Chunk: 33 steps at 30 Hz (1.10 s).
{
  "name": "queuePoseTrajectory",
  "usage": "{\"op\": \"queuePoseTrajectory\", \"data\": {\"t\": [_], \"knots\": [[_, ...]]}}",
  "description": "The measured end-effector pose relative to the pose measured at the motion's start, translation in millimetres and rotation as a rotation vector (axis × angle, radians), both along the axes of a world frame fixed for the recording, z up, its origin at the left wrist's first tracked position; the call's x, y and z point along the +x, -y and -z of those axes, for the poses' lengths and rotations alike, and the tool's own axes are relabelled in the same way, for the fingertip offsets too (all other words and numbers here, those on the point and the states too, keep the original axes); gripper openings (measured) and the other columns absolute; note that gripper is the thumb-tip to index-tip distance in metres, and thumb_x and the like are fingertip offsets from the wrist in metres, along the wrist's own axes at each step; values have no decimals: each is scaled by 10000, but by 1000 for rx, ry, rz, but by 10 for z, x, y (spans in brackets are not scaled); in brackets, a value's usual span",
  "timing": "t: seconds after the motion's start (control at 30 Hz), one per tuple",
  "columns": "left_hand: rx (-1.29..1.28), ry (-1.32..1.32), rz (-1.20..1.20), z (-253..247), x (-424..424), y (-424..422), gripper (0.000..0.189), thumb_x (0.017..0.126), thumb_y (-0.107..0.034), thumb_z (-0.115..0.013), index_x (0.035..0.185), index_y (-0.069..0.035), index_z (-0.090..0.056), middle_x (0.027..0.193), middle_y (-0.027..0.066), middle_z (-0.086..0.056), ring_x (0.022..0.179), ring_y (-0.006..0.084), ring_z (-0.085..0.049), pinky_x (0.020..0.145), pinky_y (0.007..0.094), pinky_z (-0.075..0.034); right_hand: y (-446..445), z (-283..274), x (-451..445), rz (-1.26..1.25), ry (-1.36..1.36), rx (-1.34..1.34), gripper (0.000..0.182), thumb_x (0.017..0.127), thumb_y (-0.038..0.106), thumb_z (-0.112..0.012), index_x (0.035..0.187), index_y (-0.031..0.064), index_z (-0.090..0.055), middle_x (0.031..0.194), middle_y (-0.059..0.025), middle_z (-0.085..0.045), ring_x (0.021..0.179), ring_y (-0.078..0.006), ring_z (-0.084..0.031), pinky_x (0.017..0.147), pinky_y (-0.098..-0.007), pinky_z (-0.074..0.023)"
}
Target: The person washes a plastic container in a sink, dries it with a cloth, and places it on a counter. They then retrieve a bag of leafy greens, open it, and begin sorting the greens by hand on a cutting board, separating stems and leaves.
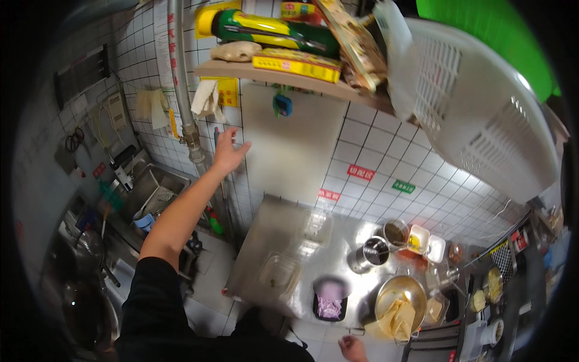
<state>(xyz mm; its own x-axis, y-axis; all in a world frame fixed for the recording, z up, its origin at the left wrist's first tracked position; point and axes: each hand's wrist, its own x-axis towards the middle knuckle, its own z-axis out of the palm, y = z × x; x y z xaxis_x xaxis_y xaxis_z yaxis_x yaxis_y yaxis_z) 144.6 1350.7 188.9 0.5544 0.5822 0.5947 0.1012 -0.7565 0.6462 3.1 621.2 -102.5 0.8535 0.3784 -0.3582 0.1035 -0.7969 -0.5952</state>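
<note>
My left hand [230, 153] is raised towards the tiled wall, fingers apart and nothing visible in them. It is nearest to the left edge of a large white board [294, 149] against the wall. Just behind the fingers shows the dark tip of a slim upright handle [216, 132]; whether I touch it cannot be told. A white cloth [208, 100] hangs above the hand. Low in the view, my right hand [352, 347] has bent fingers and is partly cut off. Near it are a black tray of sliced purple onion [330, 307] and a metal pot [384, 289] with yellow sheets [398, 316].
A shelf [289, 77] with bottles and packets overhangs the wall, beside a white plastic basket [493, 117]. A vertical pipe [181, 68] runs left of the board. Below are a steel table [258, 235], a steel canister [362, 261], a clear container [278, 273] and a sink [174, 181].
</note>
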Motion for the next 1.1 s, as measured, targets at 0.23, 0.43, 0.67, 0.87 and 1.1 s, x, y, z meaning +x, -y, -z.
{"op": "queuePoseTrajectory", "data": {"t": [0.23, 0.43, 0.67, 0.87, 1.1], "knots": [[-395, 108, -75, -222, 933, -528, 959, 804, -428, -838, 1509, 44, -391, 1456, 306, -470, 1325, 408, -523, 1109, 435, -456, -2481, -2106, 2075, -97, 567, 498, 563, 941, 248, -753, 1371, -9, -496, 1000, -144, -723, 941, -223, -722, 818, -339, -582], [-306, 314, 116, 100, 1380, -999, 704, 824, -355, -832, 1329, 48, -552, 1277, 240, -648, 1194, 369, -628, 1027, 441, -497, -4432, -2817, 3597, 157, 587, 608, 726, 931, 378, -747, 1441, -35, -437, 1340, -243, -578, 1194, -335, -624, 987, -409, -511], [-226, 428, 124, 391, 1875, -1056, 519, 906, -320, -741, 1239, 46, -585, 1137, 247, -655, 1069, 431, -610, 935, 504, -472, -5056, -2729, 4342, 386, 624, 758, 604, 897, 325, -806, 1270, -19, -479, 1263, -135, -539, 1054, -213, -559, 840, -350, -483], [-346, 423, 132, 308, 1789, -943, 496, 936, -349, -711, 1224, 31, -573, 1149, 251, -614, 1084, 428, -576, 908, 515, -457, -5249, -2898, 4081, 263, 348, 1143, 587, 930, 190, -779, 1393, 38, -452, 1260, -120, -597, 1152, -225, -587, 921, -347, -504], [-434, 323, 131, 570, 1396, -818, 602, 975, -451, -666, 1331, -7, -470, 1308, 267, -545, 1180, 455, -553, 992, 507, -454, -5122, -2478, 4021, 234, 179, 1415, 629, 1004, 251, -709, 1482, -3, -390, 1420, -111, -561, 1276, -245, -546, 1077, -383, -438]]}}
